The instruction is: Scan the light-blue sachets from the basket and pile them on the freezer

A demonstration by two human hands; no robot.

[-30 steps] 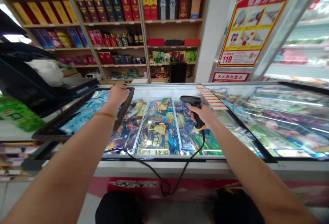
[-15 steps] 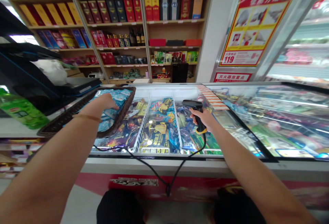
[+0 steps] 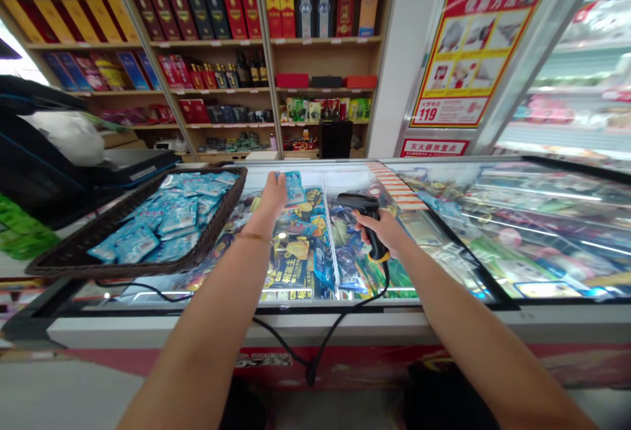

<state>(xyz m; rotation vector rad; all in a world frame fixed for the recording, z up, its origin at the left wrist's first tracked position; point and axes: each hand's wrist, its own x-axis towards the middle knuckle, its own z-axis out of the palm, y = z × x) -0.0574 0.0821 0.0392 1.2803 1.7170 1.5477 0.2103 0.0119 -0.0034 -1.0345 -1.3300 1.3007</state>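
Observation:
Over the glass of the chest freezer [image 3: 515,315], my left hand [image 3: 275,192] is closed on a small blue packet [image 3: 294,189], whose flat side shows to the right of my fingers. My right hand [image 3: 388,229] wraps the handle of a black and yellow barcode scanner [image 3: 376,240], its head toward the packet and a gap between them. The scanner's black cable [image 3: 340,320] droops across the freezer's front edge. Left of my hands, a dark brown wicker basket [image 3: 217,236] holds a heap of similar blue packets [image 3: 180,214].
Wire dividers part colourful frozen goods [image 3: 296,262] under the glass. A black scale [image 3: 131,170] and a green bottle [image 3: 22,229] stand at left. Shelves of boxed goods [image 3: 187,17] line the back wall. A red fire-hydrant poster [image 3: 473,48] hangs at right.
My left hand has come out of the basket and moved right with a blue packet. My right hand keeps the scanner in nearly the same pose. The view has shifted slightly.

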